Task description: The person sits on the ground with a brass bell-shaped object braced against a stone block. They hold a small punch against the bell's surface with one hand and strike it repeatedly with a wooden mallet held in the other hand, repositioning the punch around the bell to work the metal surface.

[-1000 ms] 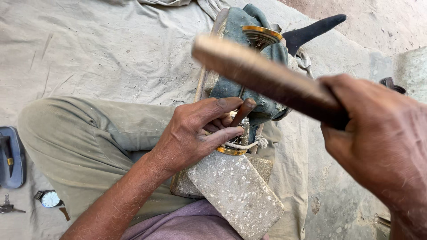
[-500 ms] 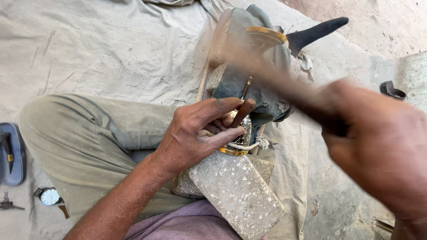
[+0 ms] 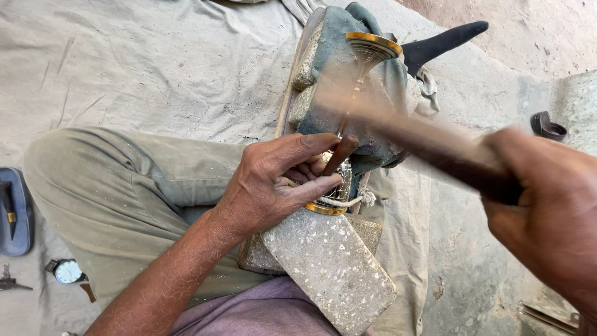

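Note:
My left hand (image 3: 277, 180) pinches a thin brown punch tool (image 3: 339, 155) against an engraved metal vessel (image 3: 336, 190) with a gold rim, which lies tied by string on a speckled stone block (image 3: 326, 267). My right hand (image 3: 547, 211) grips a wooden mallet (image 3: 398, 127); its blurred head hangs over the top of the punch. Beyond the punch, a gold-rimmed metal piece (image 3: 373, 43) rests on a blue-grey cloth bundle (image 3: 339, 68).
My leg in olive trousers (image 3: 118, 186) crosses the beige ground sheet (image 3: 155, 62). A wristwatch (image 3: 65, 270), a key (image 3: 11, 283) and a blue case (image 3: 13, 211) lie at the left edge. A black pointed object (image 3: 444, 40) and a dark ring (image 3: 548, 126) sit at right.
The mallet has swung down from its raised position towards the punch and is now blurred over it. My left hand and the vessel have stayed in place.

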